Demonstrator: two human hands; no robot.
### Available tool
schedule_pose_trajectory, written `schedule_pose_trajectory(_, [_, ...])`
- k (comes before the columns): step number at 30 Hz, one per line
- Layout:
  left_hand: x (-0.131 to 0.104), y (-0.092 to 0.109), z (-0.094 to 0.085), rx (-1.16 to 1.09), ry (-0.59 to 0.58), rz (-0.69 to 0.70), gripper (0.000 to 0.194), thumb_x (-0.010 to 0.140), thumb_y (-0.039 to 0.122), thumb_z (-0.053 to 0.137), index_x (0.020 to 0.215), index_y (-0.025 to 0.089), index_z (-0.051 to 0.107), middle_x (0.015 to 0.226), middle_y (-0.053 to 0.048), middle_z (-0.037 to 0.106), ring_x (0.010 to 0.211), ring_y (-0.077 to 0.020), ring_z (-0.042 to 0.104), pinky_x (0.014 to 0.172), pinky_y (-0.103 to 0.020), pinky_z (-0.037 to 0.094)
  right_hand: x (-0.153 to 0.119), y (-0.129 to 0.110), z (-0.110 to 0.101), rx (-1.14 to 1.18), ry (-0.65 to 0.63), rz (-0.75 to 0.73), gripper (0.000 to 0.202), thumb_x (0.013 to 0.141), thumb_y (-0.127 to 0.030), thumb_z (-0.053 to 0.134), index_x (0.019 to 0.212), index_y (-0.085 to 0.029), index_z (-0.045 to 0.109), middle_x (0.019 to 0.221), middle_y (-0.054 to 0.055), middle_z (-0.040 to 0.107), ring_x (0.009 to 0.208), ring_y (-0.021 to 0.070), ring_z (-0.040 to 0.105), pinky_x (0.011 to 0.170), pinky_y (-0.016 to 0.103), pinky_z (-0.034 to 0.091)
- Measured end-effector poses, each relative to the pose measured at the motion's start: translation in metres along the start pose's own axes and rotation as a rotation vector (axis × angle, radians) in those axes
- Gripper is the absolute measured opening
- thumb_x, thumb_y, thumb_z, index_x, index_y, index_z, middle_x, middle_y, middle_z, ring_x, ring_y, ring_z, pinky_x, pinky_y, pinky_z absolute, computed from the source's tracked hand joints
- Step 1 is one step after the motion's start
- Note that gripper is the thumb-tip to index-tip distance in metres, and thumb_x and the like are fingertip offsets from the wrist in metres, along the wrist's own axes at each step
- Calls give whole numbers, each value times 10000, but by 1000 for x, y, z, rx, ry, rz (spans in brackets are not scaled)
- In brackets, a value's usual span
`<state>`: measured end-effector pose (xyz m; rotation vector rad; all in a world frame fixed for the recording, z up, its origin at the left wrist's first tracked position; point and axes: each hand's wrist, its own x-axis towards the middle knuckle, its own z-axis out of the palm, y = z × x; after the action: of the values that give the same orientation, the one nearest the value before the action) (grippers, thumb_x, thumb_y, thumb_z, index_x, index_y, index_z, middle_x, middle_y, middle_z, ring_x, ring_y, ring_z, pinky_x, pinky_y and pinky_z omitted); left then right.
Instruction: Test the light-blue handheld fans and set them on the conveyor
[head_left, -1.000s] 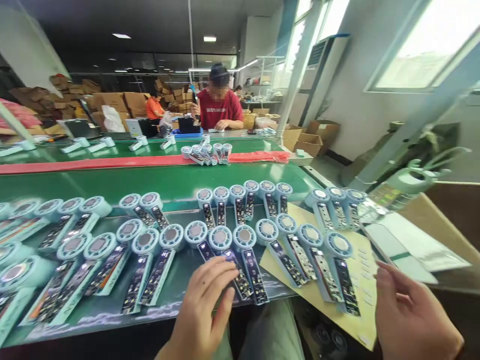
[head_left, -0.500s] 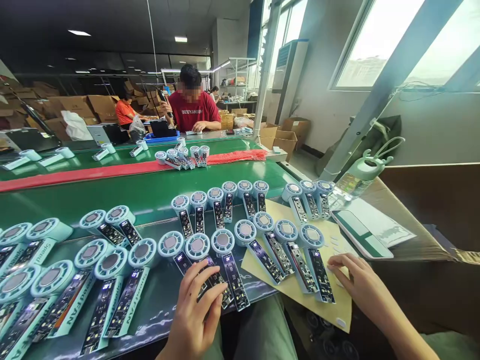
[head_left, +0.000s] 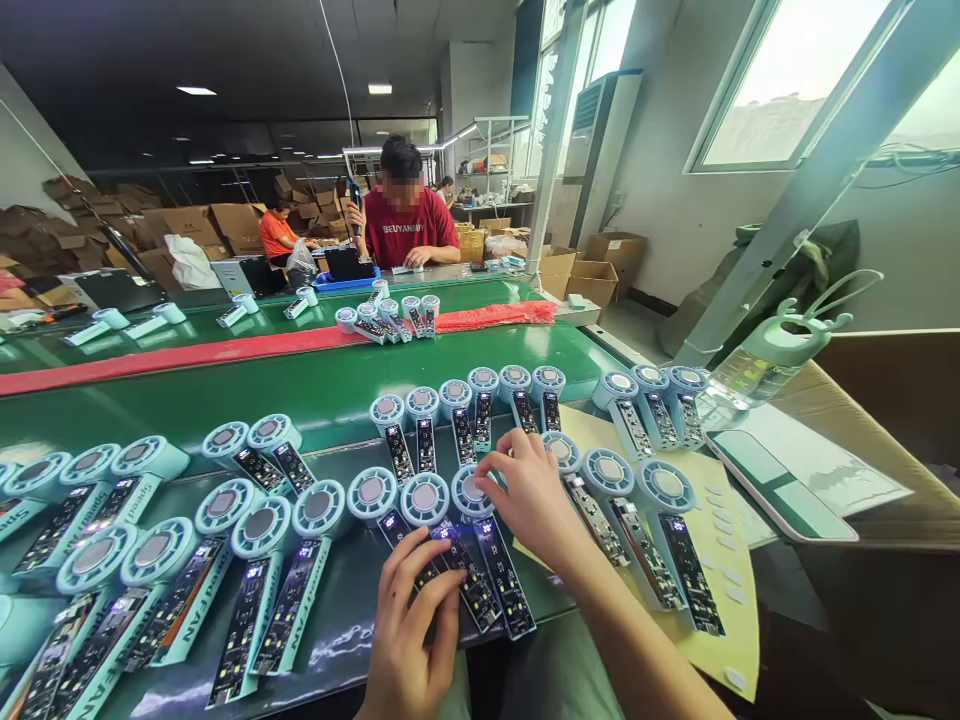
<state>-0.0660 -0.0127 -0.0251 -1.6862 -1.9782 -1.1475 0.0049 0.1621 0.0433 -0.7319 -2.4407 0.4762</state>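
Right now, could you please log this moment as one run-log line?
left hand: fingers on open fan handle | right hand: at round fan head | fans in rows on green bench

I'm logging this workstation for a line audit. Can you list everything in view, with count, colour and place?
Handheld fan units: dozens, pale blue with open circuit boards, in rows on the near bench.
Fan cluster: about six, pale blue, on the far belt.
Conveyor belt: one, green with a red strip.
Sticker sheet: one, tan with white dots, under the units on the right.
Water bottle: one, clear with mint cap, at right.
Cardboard boxes: several, brown, on the floor by the window.
Person in red shirt: one, seated across the belt.
Left hand: on the circuit boards nearest the bench edge.
Right hand: on a fan head in the front row.
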Motion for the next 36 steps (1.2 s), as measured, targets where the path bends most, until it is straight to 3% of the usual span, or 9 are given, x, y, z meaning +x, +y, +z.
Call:
schedule_pose_trajectory(3, [0, -1, -1, 1, 11, 4, 312, 794, 14, 462, 1028, 195, 563, 1165, -92, 493, 1201, -265, 386, 943, -446, 405, 3, 0, 12, -27, 28, 10, 123, 752, -163, 656, 859, -221, 646, 901, 59, 518, 864, 249, 474, 735, 416, 420])
schedule_pose_trajectory(6, [2, -1, -3, -2, 17, 5, 311, 787, 14, 462, 1011, 203, 568, 1143, -88, 509, 1183, -263, 402, 922, -435, 423, -10, 4, 11, -48, 59, -21, 131, 816, -180, 585, 907, -245, 654, 928, 60, 516, 874, 237, 459, 780, 419, 413])
schedule_pose_trajectory(9, [4, 0, -3, -8, 26, 17, 302, 783, 19, 466, 995, 204, 577, 1123, -83, 527, 1160, -253, 426, 913, -415, 428, -33, 6, 4, -66, 104, -42, 186, 876, -258, 501, 965, -278, 663, 990, 75, 525, 872, 245, 470, 774, 431, 427])
schedule_pose_trajectory(12, [5, 0, -3, -31, 41, 6, 293, 786, 25, 469, 984, 207, 588, 1111, -75, 537, 1152, -247, 436, 923, -408, 414, -63, 5, 0, -30, 153, 12, 254, 913, -294, 419, 1060, -205, 606, 962, 86, 563, 855, 222, 541, 727, 360, 483])
schedule_pose_trajectory(16, [5, -1, -2, -63, 26, 12, 311, 780, 14, 466, 995, 203, 587, 1118, -74, 529, 1159, -245, 429, 933, -403, 404, -100, -4, 10, -68, 70, 22, 304, 924, -339, 383, 1132, -202, 558, 868, 45, 625, 712, 177, 630, 551, 272, 523])
schedule_pose_trajectory(18, [3, -3, -2, -78, 13, 22, 326, 777, 11, 461, 1012, 205, 578, 1125, -73, 524, 1163, -246, 424, 931, -411, 405, -110, -7, 17, -96, 89, -18, 331, 931, -317, 367, 1177, -189, 548, 895, 56, 640, 723, 172, 646, 560, 260, 534])
schedule_pose_trajectory(24, [-2, -9, -1, -130, 18, -6, 315, 784, 15, 467, 1006, 204, 585, 1135, -79, 522, 1167, -262, 429, 931, -450, 397, -117, -8, 22, -146, 214, -63, 282, 918, -237, 403, 1048, -164, 642, 898, 82, 662, 733, 188, 646, 605, 271, 544])
schedule_pose_trajectory(33, [2, -9, -2, -118, 43, 7, 290, 798, 46, 471, 987, 233, 588, 1111, -57, 550, 1140, -252, 449, 903, -441, 411, -118, -7, 11, -120, 75, -40, 330, 905, -205, 403, 1192, -205, 565, 923, 76, 650, 774, 205, 611, 606, 297, 549])
schedule_pose_trajectory(36, [4, -8, -3, -121, 50, 4, 285, 803, 35, 463, 978, 223, 586, 1104, -60, 548, 1132, -248, 451, 902, -437, 402, -122, -4, 8, -66, -16, -9, 403, 883, -216, 447, 1286, -231, 463, 983, 60, 636, 843, 206, 596, 651, 304, 558])
